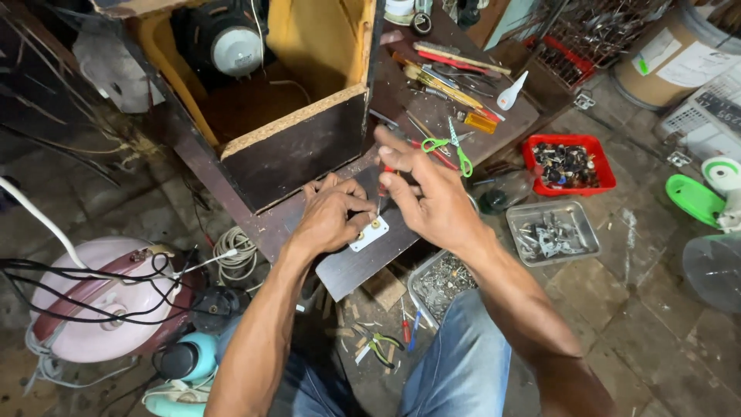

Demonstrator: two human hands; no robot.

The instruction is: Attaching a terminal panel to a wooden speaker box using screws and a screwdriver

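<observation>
My left hand [330, 216] presses on a small white terminal plate [370, 233] that lies on a dark wooden board [363, 259]. My right hand [432, 197] holds a thin screwdriver with a red handle [384, 179], its tip pointing down at the plate. Both hands are close together over the board's near corner. Behind them stands an open speaker box [297, 116] with a yellow inside and a round speaker magnet [231, 42].
Green-handled scissors [455, 150], brushes and tools lie on the low table. On the floor stand a red tray of parts [567, 162], a metal tray [552, 232], a tin of screws [440, 282], green pliers [378, 347] and a pink appliance with black cables [93, 301].
</observation>
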